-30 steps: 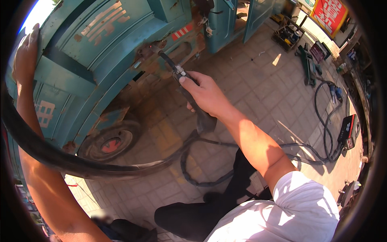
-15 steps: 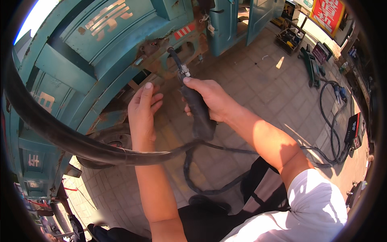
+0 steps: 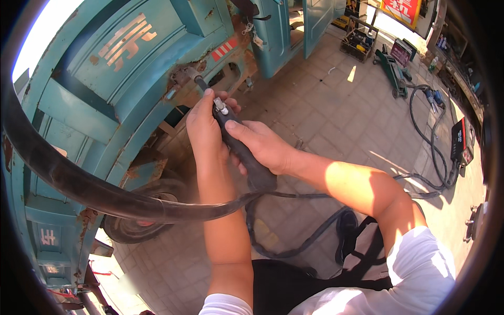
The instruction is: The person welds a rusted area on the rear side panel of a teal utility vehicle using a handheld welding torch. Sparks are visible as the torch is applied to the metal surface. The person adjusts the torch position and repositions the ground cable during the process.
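Observation:
My left hand point(image 3: 205, 123) grips the front of a black hand-held torch tool point(image 3: 249, 170), near its small silver fitting. My right hand point(image 3: 262, 144) is wrapped round the handle just behind, thumb on top. The tool’s dark nozzle point(image 3: 201, 81) points at a rusty, holed patch point(image 3: 182, 76) on the lower edge of a teal vehicle body point(image 3: 81, 113); whether it touches cannot be told. A thick black hose point(image 3: 115, 197) loops across my left forearm from the upper left toward the handle. Some of my fingers are hidden behind the tool.
A wheel point(image 3: 136, 231) sits under the vehicle at lower left. Teal doors point(image 3: 315, 26) stand beyond. On the paved floor point(image 3: 310, 115) at right are a toolbox point(image 3: 357, 44), green floor jack point(image 3: 391, 73), black-and-red machine point(image 3: 461, 142) and coiled cables point(image 3: 438, 173). My legs are below.
My left hand has left the vehicle’s panel at upper left and come down and right onto the tool. My right hand and the tool have shifted slightly in view.

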`<state>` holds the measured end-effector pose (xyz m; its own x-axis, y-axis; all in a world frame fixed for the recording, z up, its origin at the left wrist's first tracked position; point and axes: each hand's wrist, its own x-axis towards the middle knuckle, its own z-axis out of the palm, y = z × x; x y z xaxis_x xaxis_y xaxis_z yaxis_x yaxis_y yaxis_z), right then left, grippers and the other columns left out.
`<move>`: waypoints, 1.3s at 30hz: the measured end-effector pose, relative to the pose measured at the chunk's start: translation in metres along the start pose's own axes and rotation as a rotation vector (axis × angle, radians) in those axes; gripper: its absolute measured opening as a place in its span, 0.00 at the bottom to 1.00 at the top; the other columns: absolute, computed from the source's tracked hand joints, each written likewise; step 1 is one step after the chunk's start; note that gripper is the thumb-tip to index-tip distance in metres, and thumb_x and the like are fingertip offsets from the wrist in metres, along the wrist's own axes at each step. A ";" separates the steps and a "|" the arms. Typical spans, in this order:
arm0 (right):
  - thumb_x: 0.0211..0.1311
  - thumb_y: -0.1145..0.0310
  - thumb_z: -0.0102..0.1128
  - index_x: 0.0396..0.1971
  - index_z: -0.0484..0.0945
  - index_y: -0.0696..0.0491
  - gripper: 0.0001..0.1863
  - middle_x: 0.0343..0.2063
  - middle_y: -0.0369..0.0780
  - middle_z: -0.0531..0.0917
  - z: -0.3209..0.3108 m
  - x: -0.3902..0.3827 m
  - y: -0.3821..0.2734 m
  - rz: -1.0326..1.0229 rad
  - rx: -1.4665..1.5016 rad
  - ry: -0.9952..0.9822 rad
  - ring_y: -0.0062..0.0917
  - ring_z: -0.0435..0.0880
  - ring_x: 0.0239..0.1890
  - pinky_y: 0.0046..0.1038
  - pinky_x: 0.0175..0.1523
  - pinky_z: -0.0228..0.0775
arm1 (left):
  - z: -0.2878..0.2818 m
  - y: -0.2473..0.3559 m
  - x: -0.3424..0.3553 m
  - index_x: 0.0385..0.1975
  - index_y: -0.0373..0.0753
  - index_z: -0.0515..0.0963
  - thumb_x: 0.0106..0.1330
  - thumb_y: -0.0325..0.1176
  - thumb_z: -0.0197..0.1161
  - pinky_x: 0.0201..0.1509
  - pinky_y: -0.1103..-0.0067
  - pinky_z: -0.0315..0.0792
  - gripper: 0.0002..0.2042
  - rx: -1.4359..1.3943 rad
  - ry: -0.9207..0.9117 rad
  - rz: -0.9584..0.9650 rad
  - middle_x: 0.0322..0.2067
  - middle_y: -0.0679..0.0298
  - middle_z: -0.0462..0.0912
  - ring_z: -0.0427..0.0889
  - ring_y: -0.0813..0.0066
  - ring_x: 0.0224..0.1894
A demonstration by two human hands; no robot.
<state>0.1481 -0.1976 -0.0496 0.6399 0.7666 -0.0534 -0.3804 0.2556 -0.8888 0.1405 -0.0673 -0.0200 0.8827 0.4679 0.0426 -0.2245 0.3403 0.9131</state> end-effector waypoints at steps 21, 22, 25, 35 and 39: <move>0.74 0.39 0.49 0.29 0.77 0.58 0.33 0.18 0.41 0.79 -0.020 0.022 -0.025 0.074 -0.001 0.012 0.26 0.76 0.14 0.30 0.20 0.68 | 0.015 -0.033 -0.023 0.73 0.39 0.59 0.79 0.61 0.48 0.44 0.80 0.70 0.34 0.299 0.043 0.049 0.50 0.61 0.74 0.74 0.74 0.44; 0.75 0.40 0.48 0.30 0.78 0.58 0.32 0.18 0.41 0.79 -0.019 0.024 -0.023 0.062 0.004 0.007 0.26 0.76 0.14 0.30 0.20 0.68 | 0.013 -0.035 -0.020 0.70 0.40 0.61 0.79 0.60 0.46 0.39 0.80 0.69 0.32 0.293 0.063 0.063 0.46 0.62 0.74 0.73 0.75 0.40; 0.76 0.42 0.47 0.32 0.78 0.59 0.31 0.18 0.41 0.79 -0.016 0.027 -0.021 0.045 0.004 -0.026 0.27 0.75 0.14 0.30 0.20 0.68 | 0.002 -0.045 -0.012 0.55 0.44 0.70 0.80 0.59 0.45 0.15 0.81 0.60 0.24 0.311 0.139 0.136 0.28 0.68 0.73 0.67 0.80 0.17; 0.78 0.44 0.46 0.34 0.77 0.59 0.30 0.18 0.42 0.79 -0.019 0.029 -0.020 0.035 -0.010 -0.055 0.27 0.75 0.14 0.30 0.20 0.67 | 0.000 -0.049 -0.007 0.51 0.45 0.73 0.82 0.55 0.44 0.10 0.82 0.59 0.21 0.356 0.219 0.157 0.27 0.68 0.74 0.68 0.81 0.14; 0.78 0.44 0.46 0.34 0.77 0.59 0.29 0.18 0.42 0.78 -0.020 0.033 -0.016 0.023 0.007 -0.044 0.27 0.75 0.13 0.30 0.19 0.67 | 0.006 -0.045 -0.011 0.51 0.44 0.73 0.82 0.55 0.44 0.10 0.82 0.59 0.21 0.338 0.216 0.149 0.27 0.68 0.74 0.68 0.82 0.14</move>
<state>0.1892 -0.1879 -0.0460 0.6008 0.7976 -0.0530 -0.3992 0.2419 -0.8844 0.1434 -0.0929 -0.0594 0.7363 0.6639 0.1309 -0.1635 -0.0131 0.9865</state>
